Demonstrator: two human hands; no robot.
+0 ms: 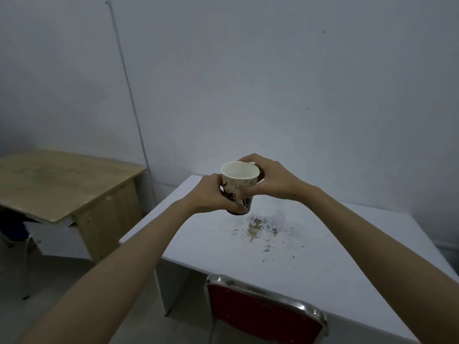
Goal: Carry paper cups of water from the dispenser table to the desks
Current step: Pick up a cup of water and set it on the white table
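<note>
You won't find any readable text, label, brand, number or sign here. The paper cup (239,186) carries a printed pattern of small dark cup-like drawings on a pale ground, but no letters or figures can be made out on it.

Red chair (265,316) with chrome frame, pushed against the near table edge. Brownish stain (255,228), possibly dried liquid. Grey wall (273,83) behind.
</note>
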